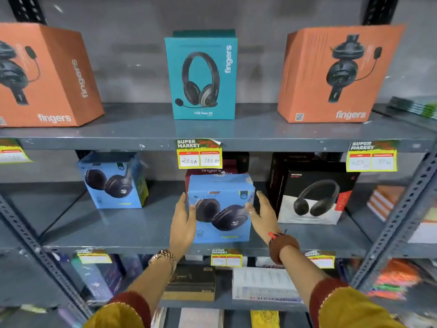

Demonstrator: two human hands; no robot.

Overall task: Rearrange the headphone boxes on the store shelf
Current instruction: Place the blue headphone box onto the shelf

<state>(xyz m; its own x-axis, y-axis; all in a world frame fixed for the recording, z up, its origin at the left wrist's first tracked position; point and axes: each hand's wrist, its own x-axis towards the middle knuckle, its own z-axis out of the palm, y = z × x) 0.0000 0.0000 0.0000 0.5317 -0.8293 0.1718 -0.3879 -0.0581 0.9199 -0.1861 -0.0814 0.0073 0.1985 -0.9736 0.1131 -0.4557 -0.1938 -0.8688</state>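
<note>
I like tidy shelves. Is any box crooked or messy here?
Yes. The orange box at the top left is turned at an angle, while the teal box faces straight out. The price tag below it has a peeling corner. The blue box between the hands leans a little.

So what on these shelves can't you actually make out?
- Dark red box, head view: hidden behind the blue headphone box between the left hand and right hand.
- Right price tag: handwriting blurred.
- Left orange box: cut off by the frame edge.
- Bottom-shelf goods: blurred.
</note>
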